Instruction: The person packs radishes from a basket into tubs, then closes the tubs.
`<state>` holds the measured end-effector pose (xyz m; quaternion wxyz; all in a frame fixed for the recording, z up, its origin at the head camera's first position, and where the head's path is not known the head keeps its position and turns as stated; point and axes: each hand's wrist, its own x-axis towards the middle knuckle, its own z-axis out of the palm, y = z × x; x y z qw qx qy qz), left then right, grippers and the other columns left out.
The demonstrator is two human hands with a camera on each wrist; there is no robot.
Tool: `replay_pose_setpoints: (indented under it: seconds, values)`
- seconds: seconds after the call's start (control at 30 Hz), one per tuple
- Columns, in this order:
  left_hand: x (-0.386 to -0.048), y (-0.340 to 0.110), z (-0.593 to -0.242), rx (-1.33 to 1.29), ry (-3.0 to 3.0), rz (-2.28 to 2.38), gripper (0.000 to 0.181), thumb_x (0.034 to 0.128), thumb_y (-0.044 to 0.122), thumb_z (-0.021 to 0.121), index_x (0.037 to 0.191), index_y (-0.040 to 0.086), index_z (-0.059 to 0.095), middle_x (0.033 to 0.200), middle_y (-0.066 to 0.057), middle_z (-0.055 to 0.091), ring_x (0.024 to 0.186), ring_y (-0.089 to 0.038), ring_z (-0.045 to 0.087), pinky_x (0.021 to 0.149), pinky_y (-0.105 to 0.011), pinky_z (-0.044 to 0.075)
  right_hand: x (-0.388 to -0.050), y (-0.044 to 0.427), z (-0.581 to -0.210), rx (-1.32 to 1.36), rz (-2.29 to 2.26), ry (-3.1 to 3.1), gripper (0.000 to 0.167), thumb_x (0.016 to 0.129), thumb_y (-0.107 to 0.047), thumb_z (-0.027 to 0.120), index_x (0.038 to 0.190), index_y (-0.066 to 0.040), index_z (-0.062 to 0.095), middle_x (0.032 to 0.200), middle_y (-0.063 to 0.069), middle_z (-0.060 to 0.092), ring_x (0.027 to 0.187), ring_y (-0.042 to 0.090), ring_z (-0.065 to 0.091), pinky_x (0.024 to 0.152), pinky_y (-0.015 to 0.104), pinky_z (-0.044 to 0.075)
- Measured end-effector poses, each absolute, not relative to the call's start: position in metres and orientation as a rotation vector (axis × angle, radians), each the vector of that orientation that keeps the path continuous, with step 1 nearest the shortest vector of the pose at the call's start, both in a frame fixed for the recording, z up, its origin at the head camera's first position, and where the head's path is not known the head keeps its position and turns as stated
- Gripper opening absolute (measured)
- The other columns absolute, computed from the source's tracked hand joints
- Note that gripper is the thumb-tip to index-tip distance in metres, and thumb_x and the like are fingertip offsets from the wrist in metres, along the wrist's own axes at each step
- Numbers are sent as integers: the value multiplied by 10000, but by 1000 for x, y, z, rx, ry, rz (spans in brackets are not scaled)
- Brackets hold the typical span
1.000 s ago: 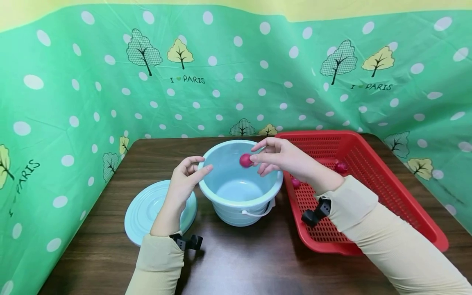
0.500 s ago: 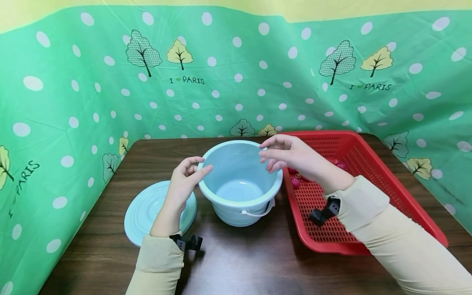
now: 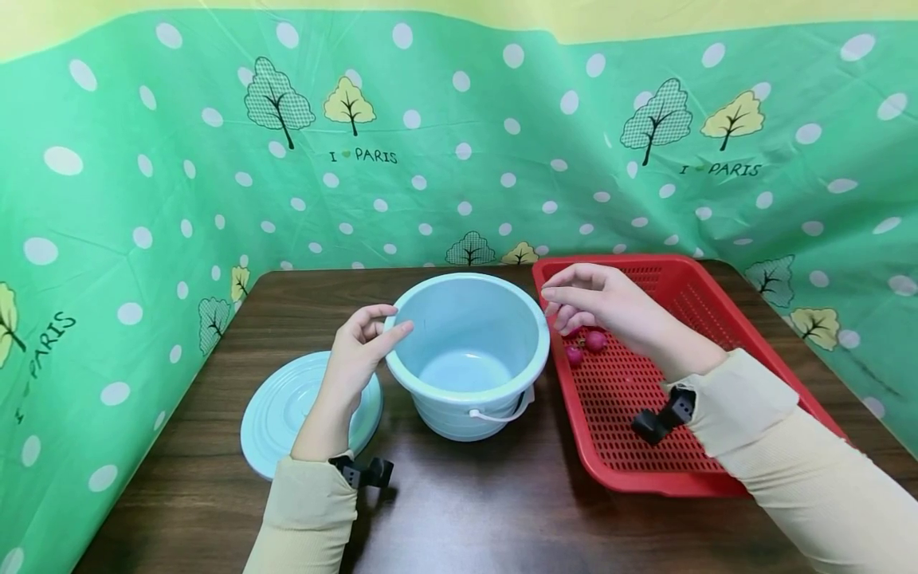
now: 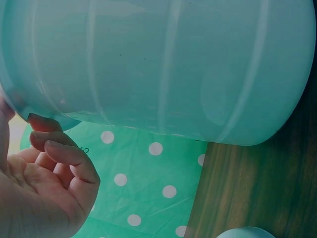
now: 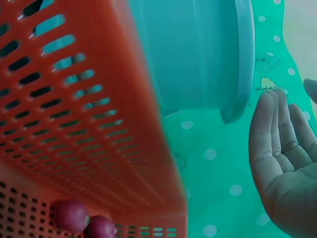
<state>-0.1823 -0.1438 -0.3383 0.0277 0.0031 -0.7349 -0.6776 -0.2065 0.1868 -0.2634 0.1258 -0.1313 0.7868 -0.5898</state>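
Lying on the bench [image 3: 179, 470] is the blue lid [image 3: 280, 418]; the left hand [image 3: 361, 344] is pinching the blue bucket [image 3: 462, 416] at its rim, seemingly steadying it. Red radish-like balls [image 3: 595, 341] are sitting in the red basket [image 3: 631, 481], and the right hand [image 3: 602, 307], empty and loose-fingered, is hovering over it, seemingly reaching; fetching one would be calling for lowering and pinching.

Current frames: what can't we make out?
Head view: part of the bucket's floor nearest the camera, and anything there; its near rim blocks it.
Head view: part of the lid, behind the left forearm.
Head view: total count of red round items; the right hand and arm cover part of the red basket.
Right wrist view: most of the right thumb, cut off by the right edge.
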Motion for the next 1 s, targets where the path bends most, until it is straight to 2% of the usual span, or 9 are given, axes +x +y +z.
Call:
replay_pose_setpoints:
  seconds: [0.4, 1.0]
  values:
    - [-182, -143, -338, 6, -2273, -2080, 362, 904, 235, 729, 1218, 105, 604, 684, 76, 540, 557, -89, 400, 554, -228, 385, -210, 205, -281, -309, -1665, 2314, 333, 975, -207, 630, 1178, 39, 536, 849, 33, 686, 697, 118, 666, 707, 326, 604]
    - [-182, -144, -338, 26, -2275, -2074, 370, 898, 248, 737, 1218, 112, 611, 693, 70, 529, 581, -104, 407, 568, -244, 386, -226, 232, -315, -221, -1517, 2326, 484, 980, -278, 627, 1257, 100, 505, 872, 93, 687, 723, 182, 694, 713, 324, 605]
